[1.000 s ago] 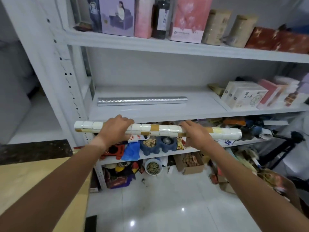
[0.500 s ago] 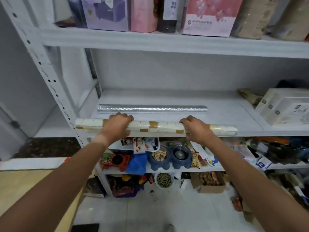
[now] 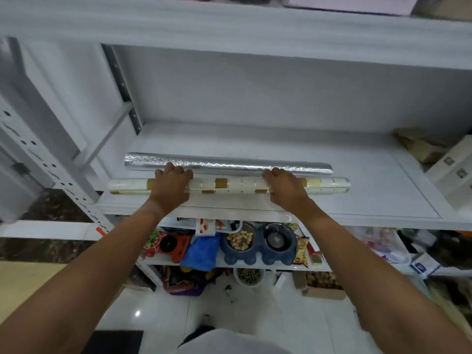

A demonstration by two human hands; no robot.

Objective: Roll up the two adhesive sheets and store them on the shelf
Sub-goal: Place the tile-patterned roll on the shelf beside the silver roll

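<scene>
**Tiled roll at shelf front**

White shelf, middle level. Silver roll lies lengthwise. Tiled roll lies just in front, parallel, near the front edge. Left hand and right hand curled over tiled roll, gripping it.

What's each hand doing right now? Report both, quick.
Left hand: closed on the tile-pattern roll, at the shelf front.
Right hand: closed on the same roll, just in front of the silver roll.

Bare forearms, no sleeves, pale grey garment
</scene>
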